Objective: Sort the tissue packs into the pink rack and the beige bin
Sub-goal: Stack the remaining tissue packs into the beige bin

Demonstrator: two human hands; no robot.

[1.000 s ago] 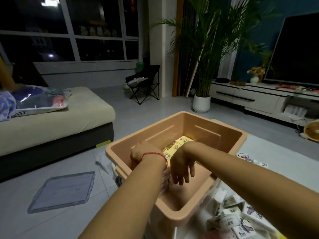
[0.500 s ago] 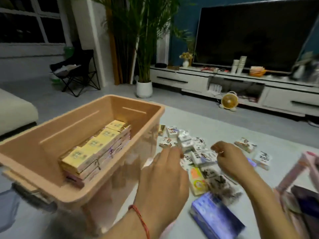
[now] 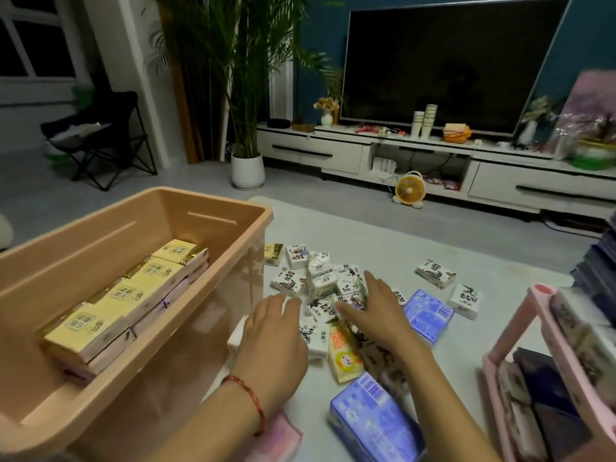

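Now right hand (image 3: 378, 311) closer, left hand (image 3: 273, 338) forward

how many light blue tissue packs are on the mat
2. The far light blue pack lies just right of the right hand; the near light blue pack lies closest to the camera. More may be hidden.

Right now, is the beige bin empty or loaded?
Partly full. The beige bin holds a stacked row of yellow tissue packs along its right wall; bare floor shows beside them.

single head view looks forward and down, close over the floor (image 3: 383, 228).
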